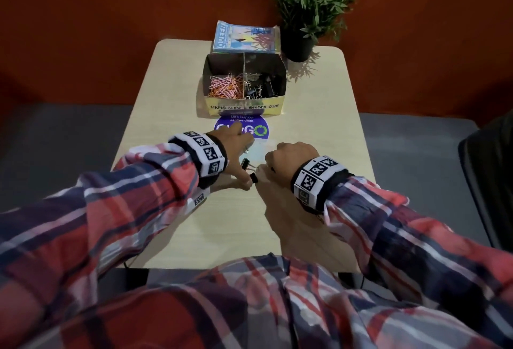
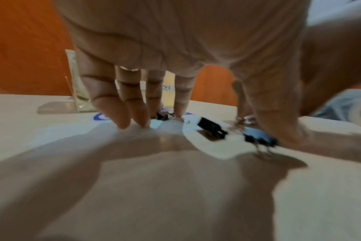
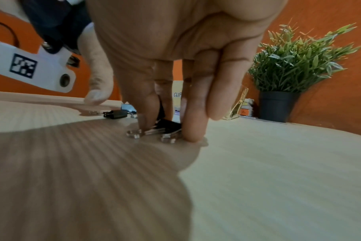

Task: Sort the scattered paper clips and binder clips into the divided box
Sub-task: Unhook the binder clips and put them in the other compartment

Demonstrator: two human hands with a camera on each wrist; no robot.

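The box (image 1: 244, 107), far on the table (image 1: 319, 115), reads "PAPER CLIPS" left, "BINDER CLIPS" right. Near it, the left hand (image 1: 236, 142) spreads wide over loose binder clips (image 1: 249, 171); the right hand (image 3: 175, 65) pinches one clip (image 3: 167, 127).

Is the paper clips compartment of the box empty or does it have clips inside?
Not empty: the left compartment of the divided box holds a heap of pink and orange paper clips.
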